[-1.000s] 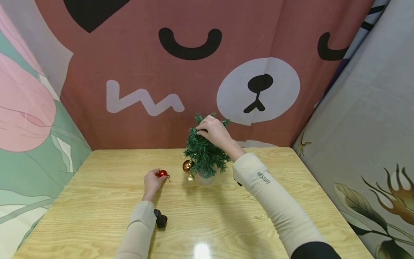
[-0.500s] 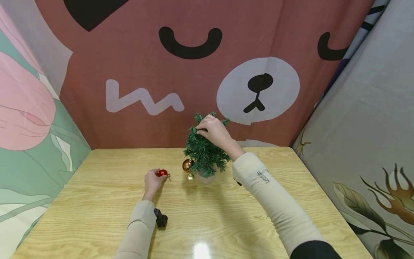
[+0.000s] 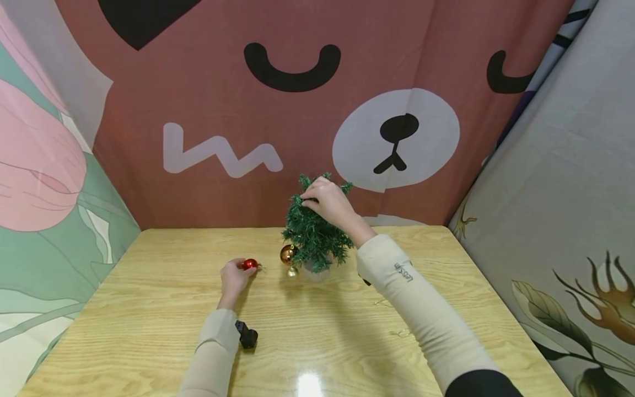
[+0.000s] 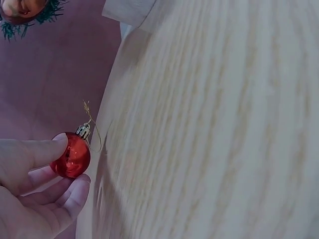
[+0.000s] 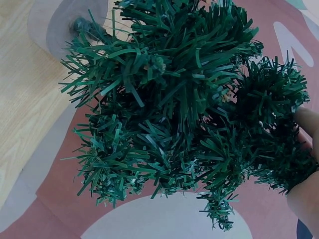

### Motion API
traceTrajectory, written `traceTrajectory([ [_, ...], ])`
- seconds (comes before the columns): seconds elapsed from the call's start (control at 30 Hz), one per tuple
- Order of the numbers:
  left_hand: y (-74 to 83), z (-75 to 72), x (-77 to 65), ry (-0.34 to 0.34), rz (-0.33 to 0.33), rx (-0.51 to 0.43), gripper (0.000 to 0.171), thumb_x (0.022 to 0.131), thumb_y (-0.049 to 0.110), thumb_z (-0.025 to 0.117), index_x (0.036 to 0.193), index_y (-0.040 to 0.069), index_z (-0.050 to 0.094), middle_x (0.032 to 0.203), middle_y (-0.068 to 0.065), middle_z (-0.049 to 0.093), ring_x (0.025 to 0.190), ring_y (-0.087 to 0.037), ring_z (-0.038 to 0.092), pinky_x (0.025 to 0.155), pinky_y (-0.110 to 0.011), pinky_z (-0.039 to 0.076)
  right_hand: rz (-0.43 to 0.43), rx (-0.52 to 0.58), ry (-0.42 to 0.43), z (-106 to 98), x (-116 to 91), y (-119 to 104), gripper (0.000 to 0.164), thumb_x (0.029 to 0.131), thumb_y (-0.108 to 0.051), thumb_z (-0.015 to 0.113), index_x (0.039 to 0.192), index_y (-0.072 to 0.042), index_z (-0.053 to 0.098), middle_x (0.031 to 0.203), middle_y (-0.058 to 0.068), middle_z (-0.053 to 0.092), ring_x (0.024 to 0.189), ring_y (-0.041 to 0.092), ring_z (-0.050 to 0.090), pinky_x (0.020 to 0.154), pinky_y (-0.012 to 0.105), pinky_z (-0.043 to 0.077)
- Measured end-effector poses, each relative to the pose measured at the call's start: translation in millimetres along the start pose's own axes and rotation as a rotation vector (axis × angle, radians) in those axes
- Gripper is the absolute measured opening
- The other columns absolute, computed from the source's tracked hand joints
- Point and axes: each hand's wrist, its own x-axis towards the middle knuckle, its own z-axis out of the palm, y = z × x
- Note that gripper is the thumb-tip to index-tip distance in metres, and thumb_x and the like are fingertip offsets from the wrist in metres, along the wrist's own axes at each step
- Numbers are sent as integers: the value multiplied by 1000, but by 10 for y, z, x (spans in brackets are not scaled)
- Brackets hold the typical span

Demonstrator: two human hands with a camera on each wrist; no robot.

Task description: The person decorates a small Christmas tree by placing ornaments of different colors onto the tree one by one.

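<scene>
Between the thumb and fingers of my left hand [image 3: 233, 281] is a shiny red ball ornament [image 4: 75, 157], its gold cap and thread loop sticking out away from the hand. My right hand [image 3: 328, 199] pinches the upper part of a small green artificial Christmas tree [image 3: 315, 234], which stands in a pale pot [image 3: 316, 272]. In the right wrist view the thumb and a finger close round the tree's branches at the right edge, with the fingertips partly hidden by needles. A copper-gold ball ornament [image 3: 288, 254] is at the tree's lower left, with a smaller pale gold ornament [image 3: 292, 272] just below.
The wooden table [image 3: 173, 309] ends at a patterned curtain behind the tree. A black wrist device [image 3: 247, 336] sits beside the left sleeve. Thin gold threads [image 3: 401, 333] lie on the table near the right forearm.
The red ball ornament has turned slightly in my left fingers, so its gold loop now points right rather than down and right. The right hand stays at the tree.
</scene>
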Motion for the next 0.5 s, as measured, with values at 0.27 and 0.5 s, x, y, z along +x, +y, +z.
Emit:
traceTrajectory([
  [0.27, -3, -5, -29, 23, 13, -34, 40, 79, 5, 67, 112, -12, 54, 108, -30, 55, 97, -37, 53, 76, -43, 46, -3, -7, 1, 11, 9, 8, 20, 82, -16, 65, 99, -7, 70, 95, 4, 65, 91, 17, 53, 79, 27, 44],
  [0.5, 21, -3, -71, 28, -11, -66, 39, 78, 4, 67, 112, -12, 55, 105, -30, 56, 90, -35, 56, 66, -35, 50, 0, -2, 1, 14, 9, 0, 20, 82, -16, 64, 99, -7, 69, 95, 4, 65, 91, 17, 53, 80, 27, 44],
])
